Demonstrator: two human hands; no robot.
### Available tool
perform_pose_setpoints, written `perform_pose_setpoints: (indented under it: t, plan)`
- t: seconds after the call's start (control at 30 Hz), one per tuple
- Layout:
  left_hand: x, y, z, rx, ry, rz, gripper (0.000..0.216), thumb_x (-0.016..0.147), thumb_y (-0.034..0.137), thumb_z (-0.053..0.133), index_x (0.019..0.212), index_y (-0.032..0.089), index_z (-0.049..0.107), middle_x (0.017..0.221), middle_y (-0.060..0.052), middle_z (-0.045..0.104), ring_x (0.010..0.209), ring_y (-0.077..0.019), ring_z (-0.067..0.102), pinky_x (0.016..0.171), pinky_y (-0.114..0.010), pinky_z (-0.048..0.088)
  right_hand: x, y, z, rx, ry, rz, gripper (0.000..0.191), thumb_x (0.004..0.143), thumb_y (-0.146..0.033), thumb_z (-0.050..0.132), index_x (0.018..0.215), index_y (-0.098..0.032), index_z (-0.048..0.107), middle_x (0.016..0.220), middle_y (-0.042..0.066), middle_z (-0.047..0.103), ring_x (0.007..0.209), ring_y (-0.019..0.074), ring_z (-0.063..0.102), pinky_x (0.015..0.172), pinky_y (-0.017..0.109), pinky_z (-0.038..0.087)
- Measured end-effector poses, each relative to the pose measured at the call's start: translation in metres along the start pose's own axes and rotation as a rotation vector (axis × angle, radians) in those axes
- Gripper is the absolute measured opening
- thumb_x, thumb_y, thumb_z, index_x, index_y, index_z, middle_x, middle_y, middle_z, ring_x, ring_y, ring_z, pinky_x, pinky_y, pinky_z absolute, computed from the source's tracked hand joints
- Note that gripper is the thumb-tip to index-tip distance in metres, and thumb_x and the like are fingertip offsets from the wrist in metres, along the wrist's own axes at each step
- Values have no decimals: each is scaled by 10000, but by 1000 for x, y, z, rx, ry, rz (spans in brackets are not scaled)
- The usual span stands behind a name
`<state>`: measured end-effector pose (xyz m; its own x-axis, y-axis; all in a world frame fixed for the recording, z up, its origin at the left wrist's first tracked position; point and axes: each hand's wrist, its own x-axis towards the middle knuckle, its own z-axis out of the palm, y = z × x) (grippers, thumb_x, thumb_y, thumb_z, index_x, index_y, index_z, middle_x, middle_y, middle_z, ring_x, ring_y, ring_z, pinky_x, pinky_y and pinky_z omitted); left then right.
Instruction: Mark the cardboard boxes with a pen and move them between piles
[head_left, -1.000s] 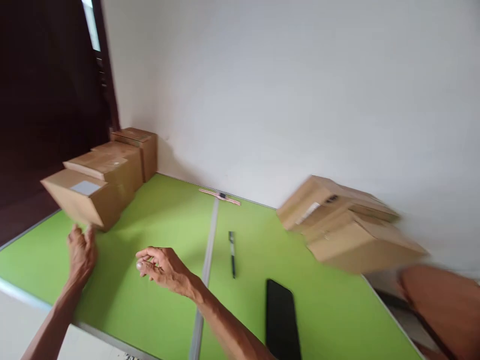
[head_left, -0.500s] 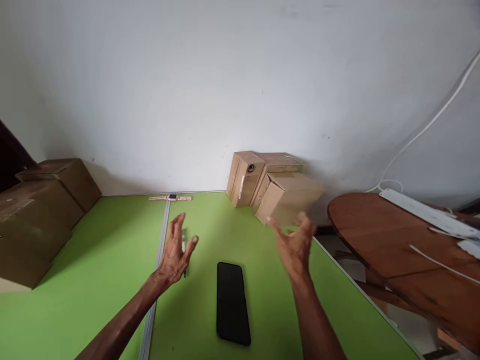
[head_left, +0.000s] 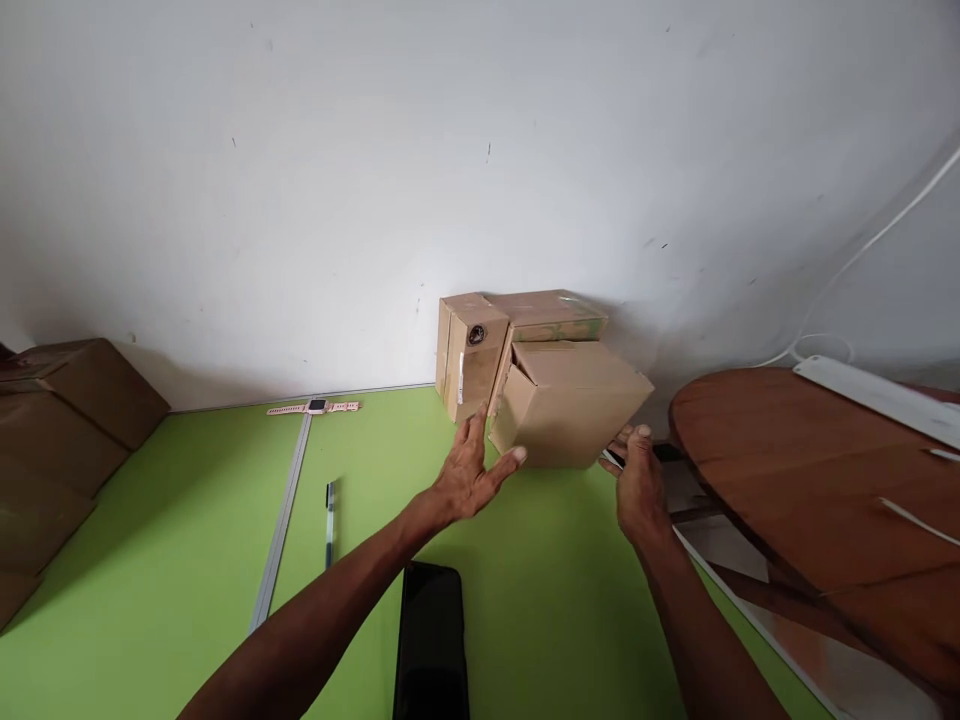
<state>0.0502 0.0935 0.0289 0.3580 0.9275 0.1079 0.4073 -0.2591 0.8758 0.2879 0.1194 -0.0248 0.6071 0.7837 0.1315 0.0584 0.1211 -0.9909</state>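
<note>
A plain cardboard box [head_left: 577,405] stands at the front of a small group on the green tabletop [head_left: 540,580]. My left hand [head_left: 469,475] is at its left front corner, thumb and fingers spread, holding nothing. On the other side, my right hand [head_left: 641,485] is beside the box's lower right edge with thumb raised and fingers apart from it; whether the fingertips touch the cardboard I cannot tell. Behind are a box with a round black mark [head_left: 471,360] and another carton [head_left: 555,310] against the wall. Below my left forearm lies a black smartphone [head_left: 431,640].
A pen [head_left: 330,525] lies left of my left forearm. A pink-strapped watch [head_left: 318,406] rests by the wall, at the end of a grey strip [head_left: 281,530]. More cartons [head_left: 82,410] stand at far left. A brown wooden table [head_left: 787,450] with a white power strip [head_left: 877,400] is at right.
Both hands have moved forward to either side of the front cardboard box, the left one shifting right as well. The view has shifted, bringing the phone lower in the picture.
</note>
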Motion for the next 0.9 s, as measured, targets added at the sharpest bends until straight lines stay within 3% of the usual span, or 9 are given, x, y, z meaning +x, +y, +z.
perform_pose_setpoints:
  t: [0.13, 0.23, 0.33, 0.4, 0.53, 0.6, 0.7, 0.8, 0.9]
  plan:
    - [13, 5, -3, -74, 3, -33, 1108, 990, 828, 460, 1767, 114, 121, 1842, -224, 179, 1722, -390, 119, 1388, -582, 161, -32, -5, -27, 11, -62, 19, 938, 835, -995, 381, 1028, -167, 776, 1163, 229, 781, 1141, 422, 730, 976, 591, 561]
    - [3, -1, -9, -121, 34, -64, 1020, 1024, 822, 374, 1768, 164, 143, 1824, -210, 252, 1705, -360, 220, 1380, -557, 199, -38, -6, -38, 20, -12, 33, 927, 856, -983, 362, 1144, -196, 759, 1344, 248, 732, 1306, 418, 662, 1059, 578, 506]
    - [0, -6, -12, -146, 40, -116, 993, 1022, 828, 369, 1769, 211, 152, 1841, -185, 221, 1722, -368, 142, 1375, -596, 167, -36, 1, -24, 46, -33, 70, 1054, 818, -1031, 286, 1414, -248, 661, 1646, 194, 548, 1517, 416, 498, 1146, 612, 440]
    - [7, -4, -10, -158, 21, -138, 995, 1014, 835, 371, 1767, 215, 174, 1849, -177, 201, 1729, -376, 75, 1375, -618, 130, -39, 5, -5, 75, -106, 99, 1110, 774, -1067, 267, 1460, -279, 644, 1659, 154, 551, 1539, 409, 480, 1150, 613, 452]
    - [4, 12, -9, -167, -4, -95, 943, 1037, 807, 342, 1760, 212, 229, 1802, -189, 330, 1703, -383, 216, 1359, -619, 219, -65, 4, 22, 127, -159, 115, 1113, 755, -1071, 365, 1484, -276, 638, 1596, 149, 619, 1527, 379, 505, 1163, 543, 491]
    - [-21, 19, -14, -154, -1, -66, 950, 1022, 810, 405, 1757, 228, 255, 1791, -190, 343, 1690, -421, 222, 1339, -667, 241, -88, -4, 22, 154, -174, 111, 1100, 794, -1048, 366, 1523, -261, 607, 1571, 156, 638, 1523, 372, 516, 1166, 537, 501]
    - [-85, 21, -32, -120, 5, -20, 1032, 941, 794, 620, 1761, 277, 265, 1773, -175, 354, 1674, -470, 184, 1319, -718, 243, -129, -24, 11, 215, -212, 86, 1047, 872, -1007, 313, 1593, -281, 533, 1548, 142, 658, 1499, 341, 555, 1180, 532, 502]
    - [-153, 20, -59, -10, 56, 189, 944, 980, 672, 682, 1759, 335, 270, 1620, -166, 478, 1558, -422, 372, 1256, -661, 397, -165, -51, 3, 289, -243, 55, 976, 912, -978, 315, 1612, -326, 510, 1544, 120, 665, 1483, 321, 575, 1232, 538, 454]
    - [-201, 25, -92, 95, 167, 398, 782, 1046, 611, 620, 1735, 364, 346, 1406, -144, 542, 1361, -366, 518, 1153, -590, 507, -193, -76, 5, 286, -325, 100, 1064, 837, -1040, 333, 1582, -314, 556, 1490, 154, 695, 1432, 385, 609, 1150, 590, 523]
